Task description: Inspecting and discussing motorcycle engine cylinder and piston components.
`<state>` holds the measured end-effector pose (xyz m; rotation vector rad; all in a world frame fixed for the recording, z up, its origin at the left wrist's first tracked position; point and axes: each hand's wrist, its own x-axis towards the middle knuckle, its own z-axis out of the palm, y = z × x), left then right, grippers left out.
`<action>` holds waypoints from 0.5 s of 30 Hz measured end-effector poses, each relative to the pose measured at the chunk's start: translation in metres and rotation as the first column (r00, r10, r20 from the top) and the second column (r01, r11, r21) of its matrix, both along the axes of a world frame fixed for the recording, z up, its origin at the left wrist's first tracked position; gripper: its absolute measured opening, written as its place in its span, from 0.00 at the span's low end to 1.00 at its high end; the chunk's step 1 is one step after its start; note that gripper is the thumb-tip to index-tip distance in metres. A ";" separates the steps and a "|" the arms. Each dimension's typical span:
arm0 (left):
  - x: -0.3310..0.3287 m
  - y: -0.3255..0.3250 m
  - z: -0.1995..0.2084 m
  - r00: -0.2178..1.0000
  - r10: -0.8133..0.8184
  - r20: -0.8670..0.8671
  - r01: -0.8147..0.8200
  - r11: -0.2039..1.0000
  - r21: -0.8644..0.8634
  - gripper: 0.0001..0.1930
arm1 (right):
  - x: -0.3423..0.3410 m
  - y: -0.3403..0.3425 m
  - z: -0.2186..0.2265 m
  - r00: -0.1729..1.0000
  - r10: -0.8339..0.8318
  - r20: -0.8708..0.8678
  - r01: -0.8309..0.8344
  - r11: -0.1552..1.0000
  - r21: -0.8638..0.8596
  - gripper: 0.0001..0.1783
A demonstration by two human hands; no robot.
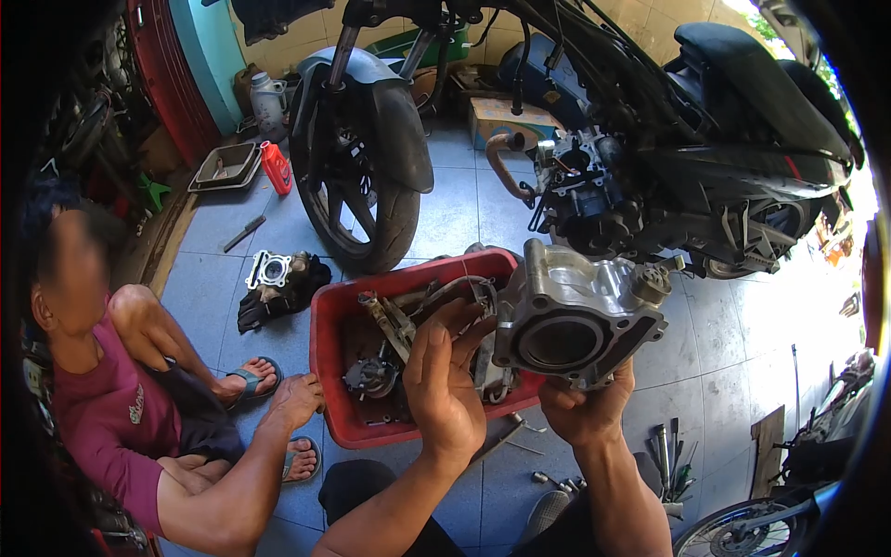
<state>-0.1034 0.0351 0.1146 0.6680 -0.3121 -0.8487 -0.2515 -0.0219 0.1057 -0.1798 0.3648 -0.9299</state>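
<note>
A silver engine cylinder block [594,278] is held up in front of me, its dark round bore facing me. My right hand [589,399] grips it from below, with the fingers partly hidden behind the metal. Raised beside the block's left side, my left hand [445,390] has its fingers stretched and apart; it holds nothing, and I cannot tell whether its fingertips touch the block. Below both hands stands a red plastic bin [325,371] with metal engine parts inside, among them a round carburetor-like part [371,376].
A motorcycle [594,186] with its engine exposed stands ahead. Another person [121,399] squats at the left, one hand at the bin's rim. A gasket and black cloth [283,288], a red bottle [276,167], a tray [225,167] and several hand tools [668,455] lie on the tiles.
</note>
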 end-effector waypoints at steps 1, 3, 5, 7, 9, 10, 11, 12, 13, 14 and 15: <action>-0.001 0.000 0.002 1.000 -0.002 0.003 0.002 1.000 -0.002 0.23 | -0.001 0.000 0.001 1.000 0.006 0.012 -0.006 1.000 -0.010 0.26; -0.002 0.001 0.003 0.999 -0.008 0.031 0.009 1.000 -0.021 0.23 | -0.001 0.000 0.003 1.000 -0.003 0.001 0.003 1.000 -0.010 0.25; -0.004 0.000 0.002 0.999 -0.009 0.051 0.009 1.000 -0.007 0.23 | -0.001 0.000 0.003 1.000 -0.013 -0.008 0.013 1.000 -0.014 0.24; -0.006 -0.002 0.001 0.997 -0.010 0.073 0.010 1.000 0.004 0.23 | -0.003 0.000 -0.001 1.000 -0.003 0.021 0.003 1.000 -0.001 0.22; -0.008 -0.002 -0.003 0.968 0.074 0.239 -0.114 0.981 0.158 0.21 | -0.001 0.001 -0.005 1.000 -0.026 -0.003 0.026 0.999 0.031 0.21; -0.008 -0.001 -0.005 0.968 0.070 0.241 -0.109 0.982 0.156 0.21 | 0.000 0.002 -0.006 0.999 -0.043 -0.029 0.045 0.997 0.064 0.20; -0.007 0.000 -0.008 0.932 0.074 0.356 -0.150 0.970 0.193 0.19 | 0.002 0.002 -0.005 0.995 -0.067 -0.077 0.074 0.993 0.095 0.18; -0.006 0.001 -0.010 0.882 0.071 0.466 -0.195 0.955 0.224 0.18 | 0.002 0.001 -0.005 0.995 -0.071 -0.076 0.078 0.993 0.094 0.18; -0.006 0.001 -0.009 0.882 0.069 0.466 -0.192 0.956 0.223 0.18 | 0.002 0.000 -0.006 0.995 -0.061 -0.076 0.071 0.989 0.131 0.18; -0.005 0.001 -0.007 0.798 0.064 0.600 -0.230 0.952 0.204 0.17 | 0.002 0.000 -0.007 0.996 -0.051 -0.075 0.063 0.984 0.167 0.18; -0.005 0.002 -0.006 0.693 0.058 0.718 -0.265 0.947 0.179 0.16 | 0.001 -0.001 -0.009 0.996 -0.053 -0.074 0.065 0.984 0.167 0.18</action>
